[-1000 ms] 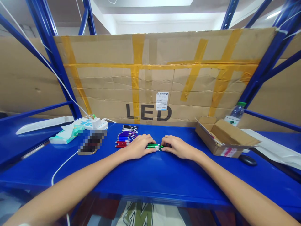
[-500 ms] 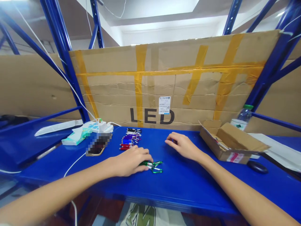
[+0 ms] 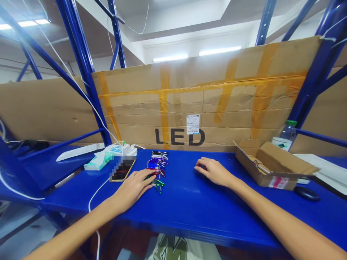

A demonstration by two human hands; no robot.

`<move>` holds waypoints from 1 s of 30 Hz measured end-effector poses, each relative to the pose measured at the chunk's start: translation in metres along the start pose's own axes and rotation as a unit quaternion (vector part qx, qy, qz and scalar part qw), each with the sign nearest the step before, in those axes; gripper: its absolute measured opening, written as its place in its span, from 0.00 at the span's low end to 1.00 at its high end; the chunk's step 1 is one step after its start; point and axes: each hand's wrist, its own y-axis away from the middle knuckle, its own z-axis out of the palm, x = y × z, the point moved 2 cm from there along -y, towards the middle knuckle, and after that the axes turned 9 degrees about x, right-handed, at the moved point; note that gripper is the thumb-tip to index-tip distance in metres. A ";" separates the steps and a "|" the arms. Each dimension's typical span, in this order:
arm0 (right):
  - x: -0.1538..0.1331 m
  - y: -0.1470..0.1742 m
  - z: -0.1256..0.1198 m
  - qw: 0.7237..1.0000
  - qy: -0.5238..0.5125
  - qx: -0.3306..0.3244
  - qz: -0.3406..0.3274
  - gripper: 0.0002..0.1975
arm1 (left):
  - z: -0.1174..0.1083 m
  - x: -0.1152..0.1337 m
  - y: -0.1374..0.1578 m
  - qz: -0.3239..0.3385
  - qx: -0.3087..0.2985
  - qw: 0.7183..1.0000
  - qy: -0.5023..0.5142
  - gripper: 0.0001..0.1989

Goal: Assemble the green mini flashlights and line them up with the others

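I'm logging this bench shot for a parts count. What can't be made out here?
Head view:
- Green keychain lights: mostly hidden under the left hand.
- Phone: screen blurred.
- Box: contents behind its flaps.
- Label: print too small.
- Right hand: fingertips curl under, hiding anything held.

Open cardboard box [image 3: 273, 167], water bottle [image 3: 283, 136], power strip [image 3: 122, 149], phone [image 3: 122, 169], mouse [image 3: 306, 193]
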 end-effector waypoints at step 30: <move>-0.006 0.004 0.009 0.998 -0.001 -0.058 -0.026 0.13 | 0.001 -0.005 -0.020 -0.056 -0.085 0.994 0.037 0.17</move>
